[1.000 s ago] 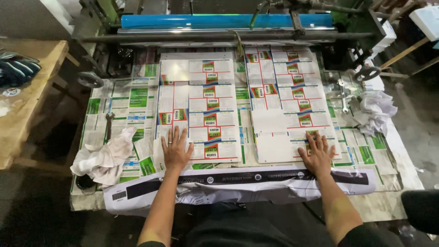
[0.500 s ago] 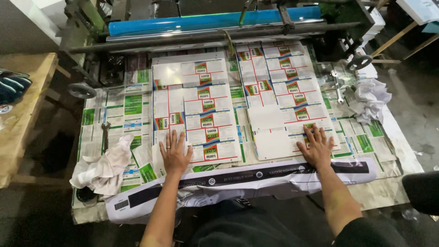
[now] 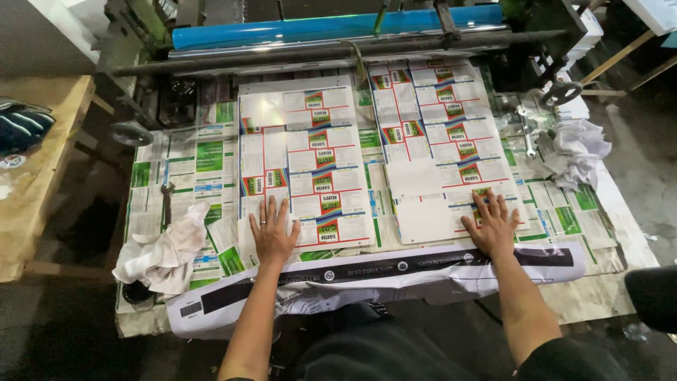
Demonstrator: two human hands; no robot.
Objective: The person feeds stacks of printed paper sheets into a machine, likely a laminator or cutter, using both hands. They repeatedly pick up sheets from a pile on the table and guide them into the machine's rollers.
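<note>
Two large printed sheets with rows of red, green and white label panels lie side by side on a machine table. My left hand (image 3: 272,231) rests flat, fingers spread, on the near edge of the left sheet (image 3: 305,159). My right hand (image 3: 491,224) presses flat on the near right corner of the right sheet (image 3: 441,134). Neither hand grips anything. Both sheets reach back toward a blue roller (image 3: 331,28) and a grey bar of the machine.
Green printed sheets (image 3: 204,159) cover the table underneath. A white rag (image 3: 166,250) and a wrench (image 3: 167,201) lie at left, another wrench (image 3: 527,130) and crumpled rag (image 3: 575,152) at right. White-and-black wrapping (image 3: 374,271) hangs over the front edge. A wooden bench (image 3: 28,176) stands far left.
Both hands stay flat on the sheets. The sheets appear to have slid slightly apart and nearer, and the view has shifted a little.
</note>
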